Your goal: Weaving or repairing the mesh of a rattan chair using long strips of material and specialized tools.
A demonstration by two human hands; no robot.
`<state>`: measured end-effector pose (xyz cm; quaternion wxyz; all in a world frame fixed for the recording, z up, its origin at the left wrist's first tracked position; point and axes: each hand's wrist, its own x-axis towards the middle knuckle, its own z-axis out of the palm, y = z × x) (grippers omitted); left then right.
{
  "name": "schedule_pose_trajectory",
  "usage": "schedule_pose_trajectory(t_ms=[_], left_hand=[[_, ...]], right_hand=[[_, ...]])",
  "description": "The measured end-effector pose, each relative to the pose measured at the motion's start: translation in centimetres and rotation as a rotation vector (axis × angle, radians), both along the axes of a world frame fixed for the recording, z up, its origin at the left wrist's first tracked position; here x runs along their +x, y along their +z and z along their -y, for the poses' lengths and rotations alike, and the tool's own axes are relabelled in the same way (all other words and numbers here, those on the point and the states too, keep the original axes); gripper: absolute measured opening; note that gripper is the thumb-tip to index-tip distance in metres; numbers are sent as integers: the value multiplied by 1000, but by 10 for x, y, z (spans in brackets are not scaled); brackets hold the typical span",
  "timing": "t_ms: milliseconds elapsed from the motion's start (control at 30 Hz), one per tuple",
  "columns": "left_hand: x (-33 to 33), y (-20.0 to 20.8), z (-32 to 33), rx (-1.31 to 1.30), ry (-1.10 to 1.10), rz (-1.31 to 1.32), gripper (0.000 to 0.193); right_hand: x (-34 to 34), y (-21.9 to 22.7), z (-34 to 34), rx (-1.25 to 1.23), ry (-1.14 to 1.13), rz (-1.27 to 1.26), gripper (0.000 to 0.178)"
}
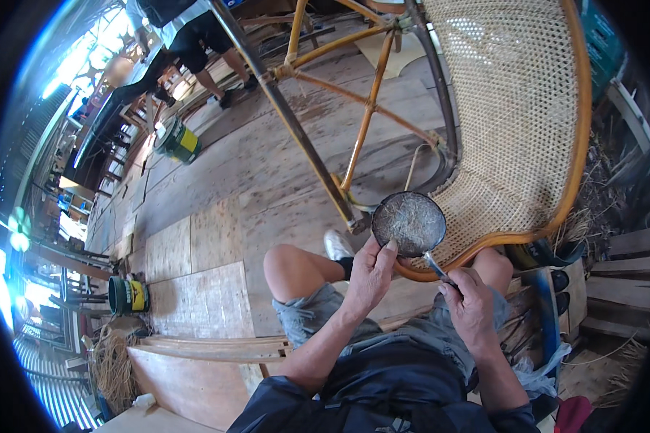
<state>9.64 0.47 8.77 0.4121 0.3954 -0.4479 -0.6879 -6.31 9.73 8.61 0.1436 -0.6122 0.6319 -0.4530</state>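
Observation:
My left hand [372, 274] grips the near edge of a round, dark-rimmed shallow bowl [409, 222], thumb over the rim. Its inside is grey-brown and crusted, with pale streaks. In my closed right hand [469, 302] is a slim tool with a dark shaft [436, 267]; its light tip is at the bowl's lower right edge, and I cannot tell if they touch. Just beyond and to the right stands a woven cane chair [516, 108] with an orange-brown rattan rim, leaning in front of my knees. Its crossed pole frame [368, 105] extends to the left.
Wooden boards [209, 238] cover the floor. Two dark buckets with yellow labels, one farther [180, 141] and one nearer [128, 296], stand on the left. Fibre strands [115, 368] hang by a plywood panel [188, 386]. A person [202, 47] stands at the far left. Slats lie at right.

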Motion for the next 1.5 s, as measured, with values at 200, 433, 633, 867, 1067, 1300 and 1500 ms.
schedule_pose_trajectory(t_ms=[200,433,633,867,1067,1300,1500], left_hand=[[-18,6,16,-163,-33,175,16],[-19,-18,35,-191,15,296,14],[-12,-34,48,-172,30,300,15],[-1,-50,58,-229,159,253,16],[-5,-51,62,-170,144,318,14],[-7,-51,62,-258,191,420,16],[-4,-51,65,-337,191,497,17]], right_hand=[[-25,31,23,55,18,-294,17],[-44,26,71,233,58,-620,11],[-28,28,92,206,301,-667,5],[-46,35,109,119,148,-791,12],[-36,24,112,46,187,-698,9],[-50,17,130,162,72,-810,5],[-46,13,138,192,163,-792,7]])
